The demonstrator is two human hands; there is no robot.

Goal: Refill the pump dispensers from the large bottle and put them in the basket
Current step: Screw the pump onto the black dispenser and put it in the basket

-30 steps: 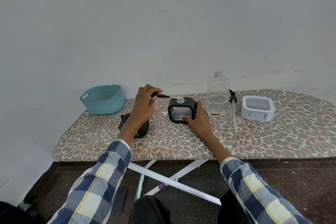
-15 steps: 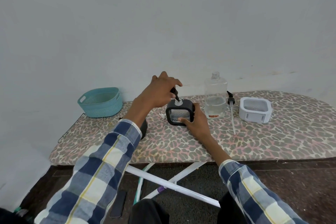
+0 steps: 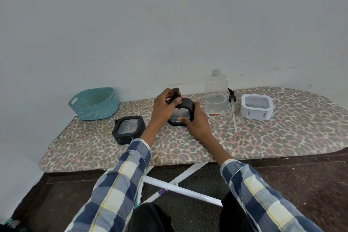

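A black square dispenser (image 3: 185, 111) stands upright in the middle of the ironing board (image 3: 263, 143). My right hand (image 3: 195, 122) grips its right side and front. My left hand (image 3: 165, 105) pinches the black pump head (image 3: 176, 93) sitting in the dispenser's neck. A second black dispenser (image 3: 129, 129) lies flat to the left with no pump. The large clear bottle (image 3: 215, 94), uncapped and partly filled, stands to the right. Its long black pump (image 3: 232, 105) lies beside it. A white dispenser (image 3: 257, 106) lies flat at the right. The teal basket (image 3: 94, 102) sits at the far left.
The board has a leopard-print cover and stands against a plain white wall. Its white crossed legs (image 3: 178, 188) show below, above a dark floor. My plaid sleeves reach in from the bottom of the view.
My left hand brought the small pump from the left over the dispenser's neck and set it upright into it. The second black dispenser is now uncovered. My right hand kept its hold.
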